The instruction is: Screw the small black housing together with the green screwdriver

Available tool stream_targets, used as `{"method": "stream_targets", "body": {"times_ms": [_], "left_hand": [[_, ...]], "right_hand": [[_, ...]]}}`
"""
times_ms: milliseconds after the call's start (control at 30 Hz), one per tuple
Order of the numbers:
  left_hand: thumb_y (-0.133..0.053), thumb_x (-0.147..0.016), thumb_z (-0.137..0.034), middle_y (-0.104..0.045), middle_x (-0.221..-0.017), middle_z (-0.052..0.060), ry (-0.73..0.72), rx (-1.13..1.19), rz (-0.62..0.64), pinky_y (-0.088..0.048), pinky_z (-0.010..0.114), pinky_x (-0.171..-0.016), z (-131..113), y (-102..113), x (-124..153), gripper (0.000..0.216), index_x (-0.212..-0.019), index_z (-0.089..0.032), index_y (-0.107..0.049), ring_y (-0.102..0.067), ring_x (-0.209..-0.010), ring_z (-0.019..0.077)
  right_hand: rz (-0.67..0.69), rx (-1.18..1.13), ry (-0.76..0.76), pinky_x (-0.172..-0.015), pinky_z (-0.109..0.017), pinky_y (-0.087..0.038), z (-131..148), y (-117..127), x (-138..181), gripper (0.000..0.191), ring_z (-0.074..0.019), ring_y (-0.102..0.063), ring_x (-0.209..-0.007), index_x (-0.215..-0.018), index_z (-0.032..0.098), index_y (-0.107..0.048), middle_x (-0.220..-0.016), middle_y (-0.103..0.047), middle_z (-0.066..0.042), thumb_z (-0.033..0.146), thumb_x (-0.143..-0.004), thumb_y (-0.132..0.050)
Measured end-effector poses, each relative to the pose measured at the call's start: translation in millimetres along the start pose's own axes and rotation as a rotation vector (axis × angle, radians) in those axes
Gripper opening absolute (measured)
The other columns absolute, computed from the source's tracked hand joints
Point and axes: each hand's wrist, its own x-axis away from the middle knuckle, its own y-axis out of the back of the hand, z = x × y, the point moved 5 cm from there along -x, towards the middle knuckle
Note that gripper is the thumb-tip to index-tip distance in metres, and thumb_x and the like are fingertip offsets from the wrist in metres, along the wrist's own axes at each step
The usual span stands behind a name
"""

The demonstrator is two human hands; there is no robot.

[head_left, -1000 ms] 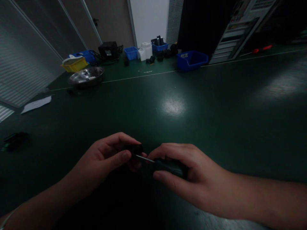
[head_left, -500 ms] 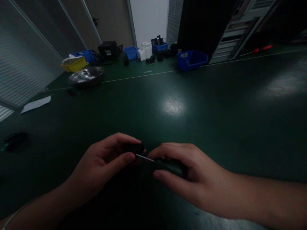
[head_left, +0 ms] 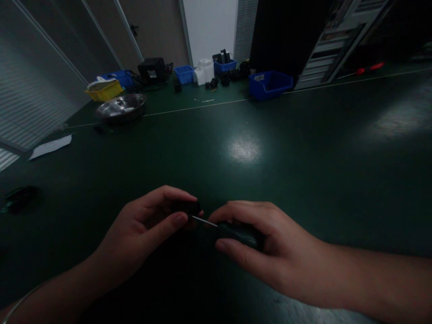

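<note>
My left hand (head_left: 145,229) is closed on a small black block-like part (head_left: 189,207), gripped between thumb and fingers. Its exact kind cannot be made out in the dim light. Wrapped in my right hand (head_left: 270,243) is the dark handle of a screwdriver (head_left: 238,234). The thin metal shaft points left and its end meets the black part near my left thumb; the tip itself is hidden. Both hands are above the near side of a dark green table (head_left: 297,162).
Along the back stand a metal bowl (head_left: 121,105), a yellow bin (head_left: 106,92), a black boxy device (head_left: 151,70), a white housing (head_left: 204,72) and a blue bin (head_left: 270,85). A white sheet (head_left: 50,146) and a dark object (head_left: 20,198) lie at left.
My left hand and the black part have shifted very slightly left, and the part looks a little turned. The right hand with the screwdriver stays nearly in place.
</note>
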Motion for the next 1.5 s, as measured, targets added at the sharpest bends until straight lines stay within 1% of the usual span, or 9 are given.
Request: {"method": "stream_targets", "body": {"times_ms": [167,467,600,733,800,933,1100,1300,1500], "left_hand": [[-0.074,-0.082,-0.017,-0.079,-0.085,-0.002,-0.015,-0.016,-0.002,-0.055,0.014,-0.066,-0.8,0.5,0.0,0.015,-0.092,-0.029,-0.077,-0.072,-0.078,0.0142],[-0.073,-0.082,-0.019,-0.077,-0.085,0.000,-0.004,-0.031,0.003,-0.057,0.017,-0.068,-1.0,0.3,-0.1,0.013,-0.092,-0.027,-0.077,-0.072,-0.079,0.0167],[-0.072,-0.082,-0.016,-0.075,-0.083,-0.002,-0.007,-0.040,0.011,-0.055,0.015,-0.066,-1.8,-0.5,0.1,0.015,-0.091,-0.028,-0.077,-0.070,-0.076,0.0145],[-0.073,-0.081,-0.018,-0.074,-0.081,-0.001,-0.035,-0.086,0.006,-0.055,0.016,-0.065,-4.4,-0.3,0.2,0.015,-0.091,-0.028,-0.077,-0.069,-0.074,0.0148],[-0.074,-0.081,-0.019,-0.074,-0.081,0.000,-0.031,-0.094,0.003,-0.055,0.018,-0.065,-4.6,-0.1,0.3,0.013,-0.091,-0.027,-0.077,-0.069,-0.074,0.0164],[-0.074,-0.080,-0.018,-0.074,-0.079,-0.001,-0.039,-0.081,-0.005,-0.055,0.017,-0.064,-4.4,0.1,0.1,0.014,-0.090,-0.028,-0.077,-0.069,-0.072,0.0153],[-0.075,-0.080,-0.020,-0.074,-0.081,0.000,-0.057,-0.079,-0.020,-0.057,0.020,-0.066,-3.0,0.9,-0.1,0.012,-0.090,-0.026,-0.077,-0.070,-0.075,0.0177],[-0.073,-0.082,-0.019,-0.074,-0.081,-0.003,-0.021,-0.050,-0.018,-0.053,0.013,-0.060,-2.0,0.8,0.1,0.014,-0.091,-0.029,-0.077,-0.069,-0.071,0.0133],[-0.074,-0.081,-0.018,-0.073,-0.079,-0.002,-0.045,-0.082,-0.020,-0.054,0.015,-0.062,-3.8,0.5,0.3,0.014,-0.090,-0.029,-0.077,-0.068,-0.071,0.0141]], "right_hand": [[0.020,0.002,-0.016,-0.069,-0.022,-0.048,-0.4,-0.7,-0.7,0.017,-0.0129,-0.063,-0.078,-0.108,0.019,-0.067,-0.091,-0.070,0.001,0.018,-0.092,-0.063],[0.013,0.014,-0.013,-0.069,-0.022,-0.049,-1.7,-0.8,-2.1,0.018,-0.0127,-0.065,-0.078,-0.110,0.018,-0.067,-0.092,-0.070,0.000,0.018,-0.092,-0.062],[-0.012,0.035,-0.004,-0.073,-0.022,-0.049,0.1,-0.1,1.4,0.021,-0.0135,-0.066,-0.082,-0.112,0.019,-0.066,-0.096,-0.072,0.000,0.019,-0.092,-0.064],[-0.006,0.021,-0.014,-0.069,-0.022,-0.050,1.9,0.5,1.5,0.018,-0.0139,-0.066,-0.078,-0.108,0.019,-0.068,-0.092,-0.072,0.000,0.019,-0.091,-0.064],[-0.006,0.021,-0.023,-0.067,-0.025,-0.051,2.3,0.8,-1.1,0.018,-0.0161,-0.067,-0.077,-0.108,0.021,-0.069,-0.089,-0.073,-0.001,0.021,-0.090,-0.064],[-0.022,0.040,-0.027,-0.065,-0.027,-0.051,3.2,0.6,-6.6,0.021,-0.0181,-0.067,-0.075,-0.109,0.023,-0.071,-0.084,-0.075,-0.002,0.027,-0.090,-0.065],[-0.022,0.042,-0.024,-0.064,-0.026,-0.051,2.7,-1.0,-6.2,0.020,-0.0179,-0.067,-0.074,-0.109,0.023,-0.071,-0.083,-0.075,-0.002,0.027,-0.090,-0.065],[-0.009,0.013,-0.006,-0.067,-0.023,-0.049,-1.1,-0.4,-0.7,0.019,-0.0145,-0.065,-0.075,-0.109,0.020,-0.068,-0.089,-0.072,0.000,0.020,-0.090,-0.064],[0.006,0.034,-0.021,-0.069,-0.022,-0.049,-1.7,-0.3,-0.2,0.018,-0.0133,-0.065,-0.078,-0.110,0.018,-0.067,-0.092,-0.071,0.000,0.021,-0.093,-0.062]]}}
